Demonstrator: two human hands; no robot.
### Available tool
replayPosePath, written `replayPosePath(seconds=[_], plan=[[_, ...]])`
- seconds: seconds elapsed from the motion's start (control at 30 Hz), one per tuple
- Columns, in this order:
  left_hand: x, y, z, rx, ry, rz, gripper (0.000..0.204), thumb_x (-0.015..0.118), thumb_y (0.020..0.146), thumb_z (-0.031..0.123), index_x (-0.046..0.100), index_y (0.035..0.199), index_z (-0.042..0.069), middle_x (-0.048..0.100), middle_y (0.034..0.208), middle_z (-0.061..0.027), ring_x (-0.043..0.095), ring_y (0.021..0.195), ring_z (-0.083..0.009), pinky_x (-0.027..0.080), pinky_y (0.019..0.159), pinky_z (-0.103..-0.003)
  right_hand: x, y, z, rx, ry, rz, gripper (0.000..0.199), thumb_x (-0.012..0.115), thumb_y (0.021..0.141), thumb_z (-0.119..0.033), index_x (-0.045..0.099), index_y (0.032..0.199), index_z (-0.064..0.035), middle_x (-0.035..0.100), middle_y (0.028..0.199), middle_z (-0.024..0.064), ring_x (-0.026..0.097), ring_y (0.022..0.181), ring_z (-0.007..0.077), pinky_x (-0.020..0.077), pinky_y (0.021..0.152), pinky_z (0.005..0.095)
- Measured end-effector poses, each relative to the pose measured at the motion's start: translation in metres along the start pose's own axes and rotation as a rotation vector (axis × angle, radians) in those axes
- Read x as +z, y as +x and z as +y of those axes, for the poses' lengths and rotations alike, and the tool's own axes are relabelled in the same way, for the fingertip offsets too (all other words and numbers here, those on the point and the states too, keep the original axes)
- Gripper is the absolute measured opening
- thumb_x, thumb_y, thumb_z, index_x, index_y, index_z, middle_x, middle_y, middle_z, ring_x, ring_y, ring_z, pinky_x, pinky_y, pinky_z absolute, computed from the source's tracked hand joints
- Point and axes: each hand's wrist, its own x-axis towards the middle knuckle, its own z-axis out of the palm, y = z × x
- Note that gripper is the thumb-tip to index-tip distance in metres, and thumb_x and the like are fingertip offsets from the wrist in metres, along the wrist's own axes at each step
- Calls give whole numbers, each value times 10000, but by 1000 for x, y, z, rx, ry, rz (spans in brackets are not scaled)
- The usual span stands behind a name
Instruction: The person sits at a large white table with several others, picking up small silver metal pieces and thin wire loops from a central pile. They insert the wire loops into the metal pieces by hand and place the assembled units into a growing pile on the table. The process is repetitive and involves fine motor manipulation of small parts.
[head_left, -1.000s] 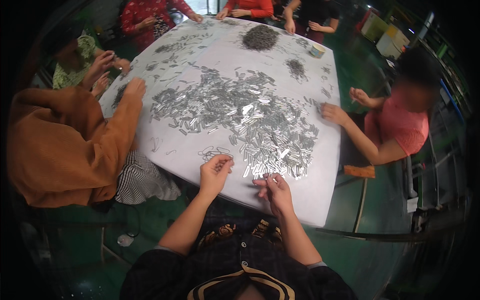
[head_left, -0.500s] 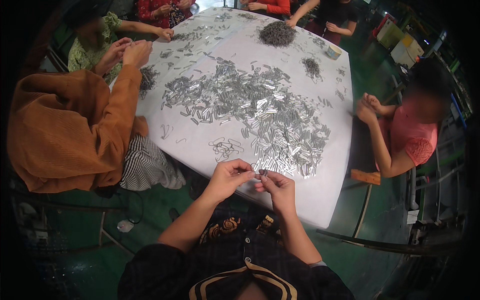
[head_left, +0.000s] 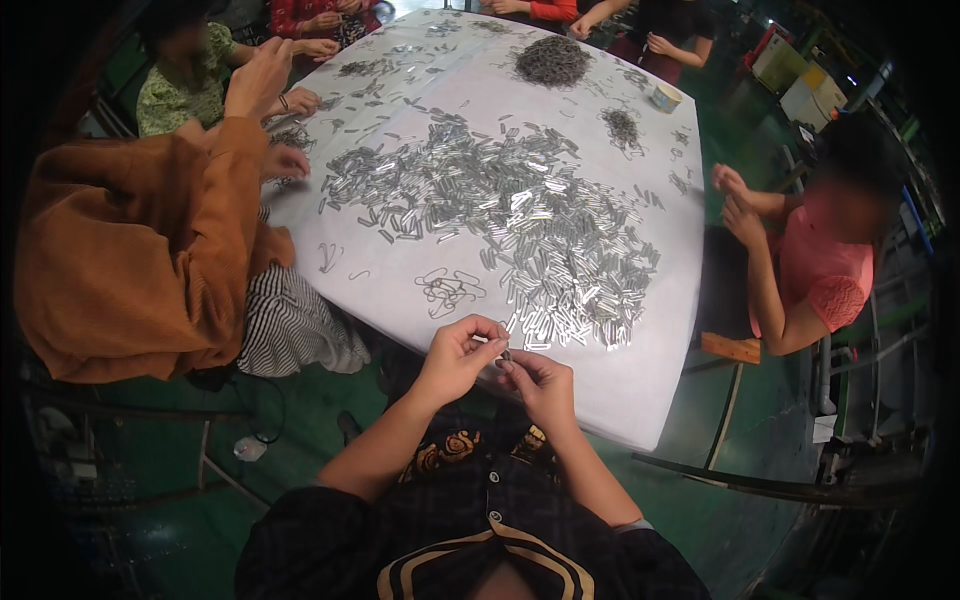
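Above the near edge of the table, my left hand (head_left: 460, 358) and my right hand (head_left: 542, 390) meet with thumbs and fingers pinched together. A small grey metal piece (head_left: 505, 355) sits between their fingertips; my fingers cover most of it, so its exact shape is unclear. Just beyond my hands spreads a wide heap of flat, shiny metal strips (head_left: 570, 260). A small loose cluster of bent wire hooks (head_left: 450, 290) lies just beyond my left hand.
On the white-covered table (head_left: 620, 400) stand a dark pile of hooks (head_left: 553, 63) and a paper cup (head_left: 666, 97). A person in brown (head_left: 130, 270) sits close on my left, another in pink (head_left: 815, 270) on the right. Others work along the far sides.
My right hand has shifted slightly left and down, closer to my left hand. The person in brown has lowered one hand toward the table, and another S-shaped hook lies near the left edge.
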Motion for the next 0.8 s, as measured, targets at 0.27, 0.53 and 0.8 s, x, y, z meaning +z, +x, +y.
replayPosePath(seconds=[0.27,0.53,0.8], plan=[[-5,0,7,3,38,-44,64,559,915,4,502,914,33,656,981,-114,562,881,-102,444,798,-265,-47,40,36,-245,-594,436,150,720,769,-123,700,860,-6,625,788,154,603,758,342,482,710,402],[3,-1,-5,62,73,-40,74,582,914,33,512,928,11,665,908,-64,567,794,-67,465,718,-222,-44,63,46,-257,-729,381,164,718,748,-89,644,856,9,620,846,176,592,819,374,471,740,433],[12,-1,-6,-49,359,-88,62,593,902,46,547,925,11,672,929,-67,588,805,-84,470,719,-252,-40,56,29,-37,184,259,199,682,828,-34,640,1011,29,612,787,39,583,681,123,480,612,266]])
